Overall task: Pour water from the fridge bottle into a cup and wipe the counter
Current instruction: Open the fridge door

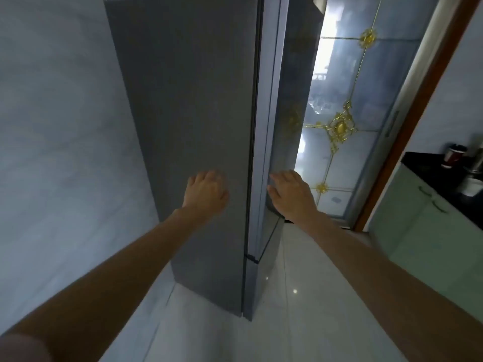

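Note:
A tall grey fridge (188,113) stands ahead against the left wall, seen from its side, its glossy door (292,105) facing right and closed. My left hand (206,190) lies flat against the fridge's grey side panel, fingers relaxed. My right hand (290,190) rests with straight fingers on the door's front near its left edge. The bottle is hidden inside. A dark counter (428,168) at the far right carries a red-and-white cup (453,155).
A frosted glass sliding door (366,105) with gold ornaments stands behind the fridge, in a brown frame. Pale green cabinets (418,226) sit under the counter, which also holds a white cup (473,186) and a metal item. The floor is glossy white tile (300,309).

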Tool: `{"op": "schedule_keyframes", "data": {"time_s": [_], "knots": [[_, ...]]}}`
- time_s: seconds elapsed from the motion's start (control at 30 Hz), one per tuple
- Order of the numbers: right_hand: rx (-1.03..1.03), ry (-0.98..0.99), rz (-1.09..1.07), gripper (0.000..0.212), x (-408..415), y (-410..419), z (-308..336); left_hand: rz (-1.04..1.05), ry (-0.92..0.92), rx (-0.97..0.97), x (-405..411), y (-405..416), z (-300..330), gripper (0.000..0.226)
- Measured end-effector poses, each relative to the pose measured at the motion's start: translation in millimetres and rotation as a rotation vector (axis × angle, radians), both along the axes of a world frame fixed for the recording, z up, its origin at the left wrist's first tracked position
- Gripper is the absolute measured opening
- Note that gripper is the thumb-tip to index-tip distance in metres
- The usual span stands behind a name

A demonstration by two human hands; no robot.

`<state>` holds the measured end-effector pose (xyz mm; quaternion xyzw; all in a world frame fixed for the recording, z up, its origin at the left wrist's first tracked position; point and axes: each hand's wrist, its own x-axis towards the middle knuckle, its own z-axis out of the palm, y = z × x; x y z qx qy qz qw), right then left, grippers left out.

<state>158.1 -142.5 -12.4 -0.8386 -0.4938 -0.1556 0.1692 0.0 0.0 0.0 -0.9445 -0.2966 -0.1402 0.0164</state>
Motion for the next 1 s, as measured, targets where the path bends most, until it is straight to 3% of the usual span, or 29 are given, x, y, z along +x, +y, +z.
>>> {"op": "schedule_keyframes", "data": {"time_s": [0.1,0.23,0.47,0.67,1.0], "knots": [[0.075,-0.008,-0.019,0.046,21.3,30.0,-3.3,-0.037,-0.062,0.057,22.5,36.3,-3.4,0.051],[0.15,-0.056,-0.085,0.039,40.0,65.7,1.5,-0.125,-0.103,0.093,51.3,82.2,-2.6,0.046],[0.238,-0.194,-0.166,0.047,55.0,100.1,5.9,-0.268,-0.193,0.184,92.6,133.9,-6.3,0.045],[0.253,-0.332,-0.169,0.053,77.6,116.3,7.8,-0.335,-0.322,0.221,131.2,149.7,-18.4,0.072],[0.336,-0.49,-0.156,0.054,122.6,151.1,3.7,-0.32,-0.413,0.276,175.0,161.6,-45.2,0.084]]}}
